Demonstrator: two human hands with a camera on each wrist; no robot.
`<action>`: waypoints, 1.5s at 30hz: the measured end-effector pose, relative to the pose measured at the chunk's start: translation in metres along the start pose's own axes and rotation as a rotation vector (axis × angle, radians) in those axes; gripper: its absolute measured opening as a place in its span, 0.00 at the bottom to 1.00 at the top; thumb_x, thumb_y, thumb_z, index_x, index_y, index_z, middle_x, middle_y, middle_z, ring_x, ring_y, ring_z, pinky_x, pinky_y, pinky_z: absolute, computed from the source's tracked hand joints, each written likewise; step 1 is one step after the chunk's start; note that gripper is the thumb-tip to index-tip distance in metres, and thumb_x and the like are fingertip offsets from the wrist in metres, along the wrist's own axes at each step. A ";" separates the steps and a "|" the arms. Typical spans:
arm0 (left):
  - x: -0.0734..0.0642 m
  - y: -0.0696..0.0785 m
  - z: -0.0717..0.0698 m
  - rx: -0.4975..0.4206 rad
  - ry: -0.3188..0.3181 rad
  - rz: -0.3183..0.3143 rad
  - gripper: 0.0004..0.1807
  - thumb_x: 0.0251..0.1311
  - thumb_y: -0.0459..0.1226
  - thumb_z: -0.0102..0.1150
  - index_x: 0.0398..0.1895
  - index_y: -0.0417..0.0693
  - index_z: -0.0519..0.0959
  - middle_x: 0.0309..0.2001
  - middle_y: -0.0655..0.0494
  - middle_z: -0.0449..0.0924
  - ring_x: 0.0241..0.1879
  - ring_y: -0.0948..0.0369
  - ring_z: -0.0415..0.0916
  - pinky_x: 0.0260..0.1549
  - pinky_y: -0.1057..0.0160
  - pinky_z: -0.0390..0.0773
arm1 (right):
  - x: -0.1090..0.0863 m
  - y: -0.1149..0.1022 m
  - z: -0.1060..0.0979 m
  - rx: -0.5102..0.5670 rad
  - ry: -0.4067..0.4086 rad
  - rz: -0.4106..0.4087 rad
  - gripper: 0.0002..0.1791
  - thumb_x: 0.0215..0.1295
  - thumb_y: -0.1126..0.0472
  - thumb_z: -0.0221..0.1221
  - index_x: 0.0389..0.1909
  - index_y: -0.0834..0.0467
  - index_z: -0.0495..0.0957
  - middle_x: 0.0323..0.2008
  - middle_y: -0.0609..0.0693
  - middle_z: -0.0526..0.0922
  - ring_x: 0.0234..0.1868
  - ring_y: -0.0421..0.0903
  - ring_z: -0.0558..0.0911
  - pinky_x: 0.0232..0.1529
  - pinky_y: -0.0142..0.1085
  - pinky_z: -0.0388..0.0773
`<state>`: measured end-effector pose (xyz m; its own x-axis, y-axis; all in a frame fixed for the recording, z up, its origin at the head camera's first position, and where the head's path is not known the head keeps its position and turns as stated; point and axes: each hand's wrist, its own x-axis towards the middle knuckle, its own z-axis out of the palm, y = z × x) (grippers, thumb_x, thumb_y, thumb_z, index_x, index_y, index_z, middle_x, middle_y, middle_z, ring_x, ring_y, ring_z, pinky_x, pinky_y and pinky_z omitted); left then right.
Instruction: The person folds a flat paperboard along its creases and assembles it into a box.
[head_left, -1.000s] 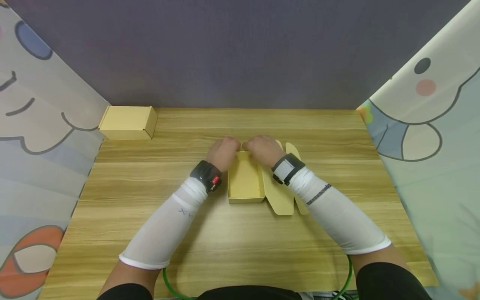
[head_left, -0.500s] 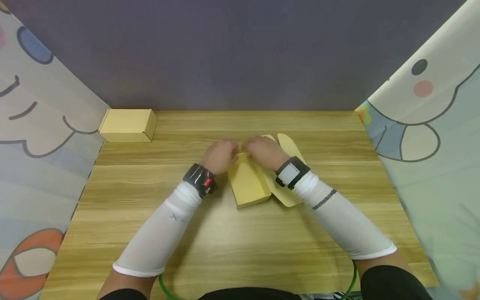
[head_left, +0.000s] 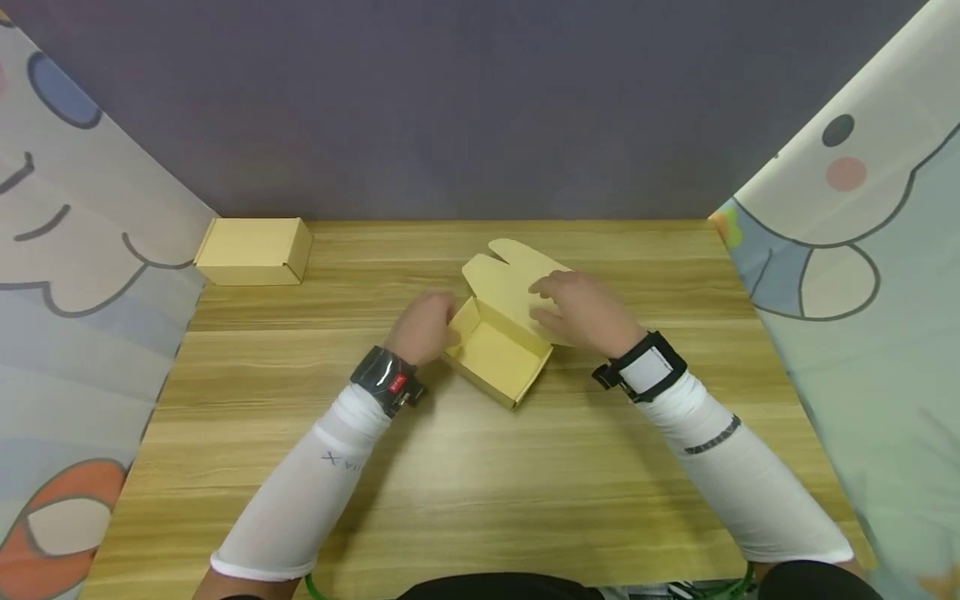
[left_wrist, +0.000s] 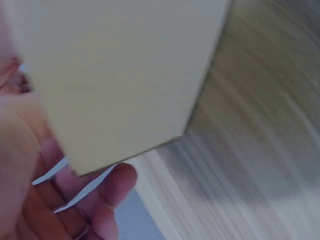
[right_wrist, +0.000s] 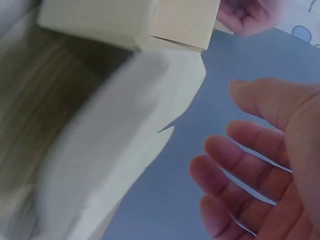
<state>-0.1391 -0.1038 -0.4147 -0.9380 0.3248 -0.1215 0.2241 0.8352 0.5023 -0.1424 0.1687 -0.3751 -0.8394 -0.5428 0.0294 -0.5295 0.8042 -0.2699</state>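
Note:
A small yellow cardboard box [head_left: 482, 383] is turned at an angle above the middle of the table, its lid [head_left: 501, 286] folded back with the flaps spread out. My left hand [head_left: 422, 327] grips the box by its left corner. In the left wrist view, fingers curl at the edge of a flat cardboard panel [left_wrist: 130, 90]. My right hand [head_left: 588, 313] hovers at the right of the lid, fingers loosely bent and apart. The right wrist view shows a gap between those fingers and the lid flap [right_wrist: 120, 135]. Inside the box only bare cardboard shows.
A closed yellow cardboard box [head_left: 251, 250] stands at the table's back left corner. The wooden table [head_left: 480, 500] meets a dark grey panel [head_left: 480, 108] at the back and cartoon-printed sheets at both sides. Green cables hang near the front edge.
The box has turned, so its lid now points toward the back instead of the right. My right hand has let go and moved right; my left hand has shifted slightly left and nearer.

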 end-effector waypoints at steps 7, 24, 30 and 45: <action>0.014 0.007 0.002 0.156 -0.077 -0.111 0.14 0.53 0.28 0.63 0.43 0.46 0.83 0.36 0.51 0.84 0.33 0.54 0.81 0.27 0.58 0.79 | 0.000 -0.013 0.014 -0.048 -0.093 -0.042 0.14 0.68 0.54 0.67 0.50 0.56 0.83 0.40 0.51 0.85 0.37 0.48 0.82 0.40 0.43 0.83; 0.036 0.010 0.012 0.298 -0.125 -0.237 0.09 0.66 0.28 0.55 0.41 0.47 0.84 0.40 0.50 0.85 0.33 0.54 0.81 0.26 0.56 0.83 | 0.015 -0.034 0.021 -0.090 -0.158 -0.008 0.12 0.67 0.57 0.69 0.31 0.55 0.75 0.29 0.49 0.76 0.31 0.45 0.74 0.31 0.38 0.74; 0.033 0.004 0.015 0.290 -0.084 -0.172 0.09 0.65 0.28 0.54 0.37 0.47 0.84 0.36 0.50 0.86 0.31 0.54 0.81 0.26 0.55 0.82 | 0.014 -0.035 0.024 -0.115 -0.149 -0.024 0.11 0.68 0.57 0.68 0.31 0.55 0.76 0.29 0.49 0.76 0.30 0.45 0.74 0.30 0.38 0.76; 0.008 -0.011 0.003 -0.082 -0.151 -0.067 0.28 0.70 0.45 0.52 0.70 0.42 0.74 0.60 0.42 0.83 0.57 0.47 0.83 0.59 0.46 0.81 | 0.009 -0.028 0.033 -0.141 -0.078 -0.071 0.05 0.67 0.61 0.68 0.34 0.53 0.80 0.31 0.49 0.78 0.29 0.44 0.75 0.27 0.37 0.77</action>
<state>-0.1487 -0.1089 -0.4232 -0.8982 0.3379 -0.2813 0.1342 0.8200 0.5565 -0.1313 0.1338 -0.3989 -0.7899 -0.6123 -0.0327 -0.6039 0.7861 -0.1317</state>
